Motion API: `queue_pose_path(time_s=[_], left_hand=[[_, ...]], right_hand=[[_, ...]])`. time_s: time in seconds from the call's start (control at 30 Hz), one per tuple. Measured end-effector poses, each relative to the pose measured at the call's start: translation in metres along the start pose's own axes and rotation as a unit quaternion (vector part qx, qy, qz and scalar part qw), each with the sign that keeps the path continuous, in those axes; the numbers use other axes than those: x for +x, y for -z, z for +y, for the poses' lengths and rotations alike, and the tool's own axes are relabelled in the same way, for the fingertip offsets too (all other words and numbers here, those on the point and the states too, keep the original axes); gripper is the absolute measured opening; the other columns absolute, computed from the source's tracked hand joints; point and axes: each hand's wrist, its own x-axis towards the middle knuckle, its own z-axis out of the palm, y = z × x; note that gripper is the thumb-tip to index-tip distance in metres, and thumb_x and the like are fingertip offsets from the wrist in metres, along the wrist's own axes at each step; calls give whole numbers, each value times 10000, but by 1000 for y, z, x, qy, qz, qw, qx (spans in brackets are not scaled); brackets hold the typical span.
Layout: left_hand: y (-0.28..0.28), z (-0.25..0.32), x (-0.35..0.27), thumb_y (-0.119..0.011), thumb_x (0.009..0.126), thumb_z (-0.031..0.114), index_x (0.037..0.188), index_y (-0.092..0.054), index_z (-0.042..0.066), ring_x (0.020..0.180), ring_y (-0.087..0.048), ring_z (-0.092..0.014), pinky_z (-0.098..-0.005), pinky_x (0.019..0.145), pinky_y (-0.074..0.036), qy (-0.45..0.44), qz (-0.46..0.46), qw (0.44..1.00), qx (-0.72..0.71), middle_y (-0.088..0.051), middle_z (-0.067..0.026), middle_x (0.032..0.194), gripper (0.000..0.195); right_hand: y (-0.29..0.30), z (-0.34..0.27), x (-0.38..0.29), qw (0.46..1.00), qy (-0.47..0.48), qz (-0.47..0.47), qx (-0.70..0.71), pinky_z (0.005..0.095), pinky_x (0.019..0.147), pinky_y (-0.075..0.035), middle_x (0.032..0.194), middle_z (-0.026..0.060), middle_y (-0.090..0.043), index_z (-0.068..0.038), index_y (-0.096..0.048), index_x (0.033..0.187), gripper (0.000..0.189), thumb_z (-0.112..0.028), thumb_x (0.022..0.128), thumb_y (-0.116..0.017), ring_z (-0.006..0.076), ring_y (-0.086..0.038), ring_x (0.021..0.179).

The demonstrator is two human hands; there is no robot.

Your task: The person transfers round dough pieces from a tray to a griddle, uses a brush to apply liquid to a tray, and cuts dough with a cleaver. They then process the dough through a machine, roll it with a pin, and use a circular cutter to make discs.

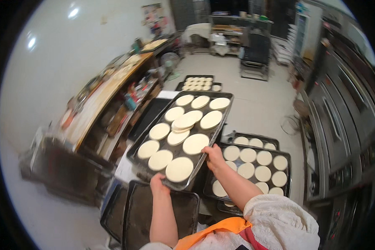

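Note:
A dark metal baking tray [165,145] is held up at a tilt between my two hands. Flat, pale dough rounds [196,144] cover it, and near its middle a few of them overlap in a small pile. My left hand [159,185] grips the tray's near edge at the lower left corner. Along the right side, my right hand [214,157] holds the rim. Most fingers of both hands are hidden beneath the tray. Under my left forearm lies a bare dark baking tray [137,215], beside another dark tray [113,207].
To the right stands a stack of trays with dough rounds [246,170]. More loaded trays [198,83] sit low beyond my tray. A wooden worktable [97,106] lines the left wall, and a steel deck oven [337,106] fills the right. Farther back is a black chair [257,50].

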Motion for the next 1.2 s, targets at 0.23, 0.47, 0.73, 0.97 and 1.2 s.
queue_pose_path(time_s=[0.23, 0.47, 0.73, 0.97, 1.2], left_hand=[[14, -41, -125, -492, 567, 41, 1028, -534, -75, 949, -601, -312, -399, 843, -511, 9, -84, 989, 122, -604, -151, 1021, 477], [-39, -167, -271, -582, 676, 128, 1228, -417, 37, 1121, -455, -263, -386, 937, -427, 49, -207, 908, 360, -460, -120, 1214, 583], [-109, -363, -307, -510, 548, -4, 915, -548, -34, 633, -589, -265, -361, 588, -513, 172, -96, 903, 382, -576, -96, 745, 370], [-177, -462, -280, -525, 551, 70, 765, -538, -17, 606, -603, -307, -403, 576, -536, 276, -54, 864, 418, -580, -119, 676, 232], [-309, -531, -193, -560, 529, 54, 673, -528, 40, 503, -542, -269, -364, 466, -455, 268, -68, 845, 458, -555, -72, 614, 149]], right_hand=[[122, -106, -155, 989, -35, -145, 21, 338, 823, -484, 1086, 74, -561, -17, -448, 1200, 520, -179, 783, -711, 191, -559, 982], [421, -189, -215, 961, -7, 94, 260, 379, 969, -427, 1196, 113, -579, 1, -511, 1217, 404, -91, 838, -617, 235, -551, 1089], [637, -259, -343, 938, 7, 224, 265, 394, 909, -458, 1070, 137, -604, 52, -532, 1125, 359, 1, 772, -570, 276, -581, 994], [719, -323, -306, 936, -18, 243, 255, 385, 951, -432, 1112, 129, -610, 45, -538, 1126, 362, -24, 771, -551, 266, -569, 1044], [753, -396, -183, 931, -45, 254, 258, 392, 930, -442, 1076, 128, -620, 30, -554, 1087, 320, -49, 778, -544, 261, -576, 1022]])
